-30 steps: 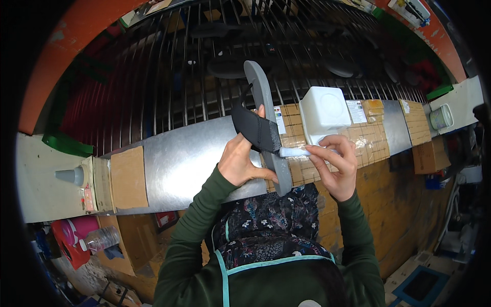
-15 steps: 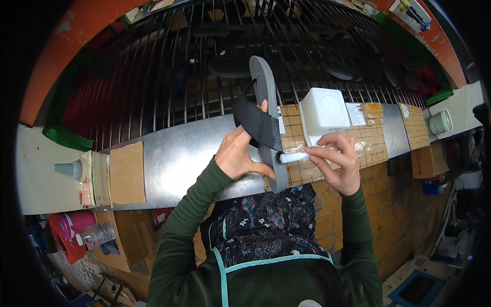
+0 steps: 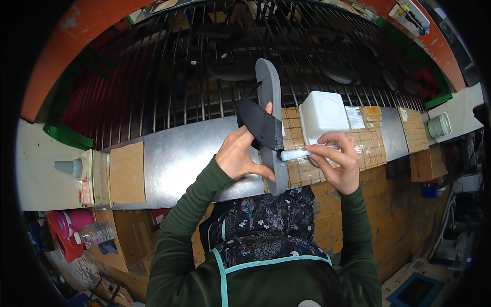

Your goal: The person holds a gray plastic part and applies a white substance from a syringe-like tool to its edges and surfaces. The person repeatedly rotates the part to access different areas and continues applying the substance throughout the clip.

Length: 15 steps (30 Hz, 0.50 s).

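A sandal with a grey sole [image 3: 269, 84] and a wide black strap [image 3: 262, 128] stands on edge, tilted, above the metal ledge. My left hand [image 3: 236, 153] grips it, with the thumb on the sole near its lower end and a fingertip showing past the strap. In my right hand [image 3: 338, 162], thumb and fingers pinch a slim white brush [image 3: 295, 154] with a dark tip. That tip touches the lower edge of the strap, where it meets the sole. Just beyond my right hand sits a square white plastic container [image 3: 324, 111] on the cardboard.
Past the metal ledge [image 3: 174, 158] runs a rack of metal rods [image 3: 171, 102], with dark soles dimly visible beneath. Taped cardboard [image 3: 371, 146] covers the ledge's right part. A grey funnel-like piece [image 3: 69, 167] is at far left, a pale green tub [image 3: 439, 125] at far right.
The sandal has shifted slightly right and down in the view. The brush tip stays against the strap edge. A dim hand-like shape now shows at the far top beyond the rods.
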Each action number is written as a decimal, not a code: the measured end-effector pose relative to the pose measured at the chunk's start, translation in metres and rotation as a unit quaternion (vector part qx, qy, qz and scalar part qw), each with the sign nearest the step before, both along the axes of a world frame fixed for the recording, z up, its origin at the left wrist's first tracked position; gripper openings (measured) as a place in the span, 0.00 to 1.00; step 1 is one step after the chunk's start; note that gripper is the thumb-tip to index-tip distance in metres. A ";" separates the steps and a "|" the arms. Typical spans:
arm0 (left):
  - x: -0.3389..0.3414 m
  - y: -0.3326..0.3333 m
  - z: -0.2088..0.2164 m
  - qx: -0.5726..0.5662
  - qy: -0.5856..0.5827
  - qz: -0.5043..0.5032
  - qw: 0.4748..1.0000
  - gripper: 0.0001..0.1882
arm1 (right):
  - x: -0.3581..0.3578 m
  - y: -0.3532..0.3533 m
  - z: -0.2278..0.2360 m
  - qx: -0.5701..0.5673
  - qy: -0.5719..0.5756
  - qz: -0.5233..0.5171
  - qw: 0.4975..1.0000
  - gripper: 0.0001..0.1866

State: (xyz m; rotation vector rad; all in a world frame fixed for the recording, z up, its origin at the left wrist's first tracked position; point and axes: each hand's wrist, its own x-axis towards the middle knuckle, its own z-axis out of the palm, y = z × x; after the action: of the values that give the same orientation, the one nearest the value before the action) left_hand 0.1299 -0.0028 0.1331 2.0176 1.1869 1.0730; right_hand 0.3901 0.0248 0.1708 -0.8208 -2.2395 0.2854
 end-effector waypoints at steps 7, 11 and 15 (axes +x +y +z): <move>-0.001 0.003 0.001 0.004 -0.003 0.000 1.000 0.77 | 0.003 0.003 0.002 -0.001 -0.017 0.016 1.000 0.13; -0.003 0.004 0.002 0.003 0.000 -0.002 1.000 0.77 | 0.004 0.002 0.002 -0.013 -0.009 0.025 1.000 0.13; -0.002 0.004 0.005 0.007 -0.003 -0.004 1.000 0.77 | 0.001 0.001 0.003 -0.016 0.026 -0.007 1.000 0.13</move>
State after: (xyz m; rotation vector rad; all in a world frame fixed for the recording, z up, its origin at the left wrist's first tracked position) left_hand 0.1275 0.0012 0.1380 2.0272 1.1687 1.0865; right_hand 0.3911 0.0259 0.1735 -0.8356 -2.1857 0.3319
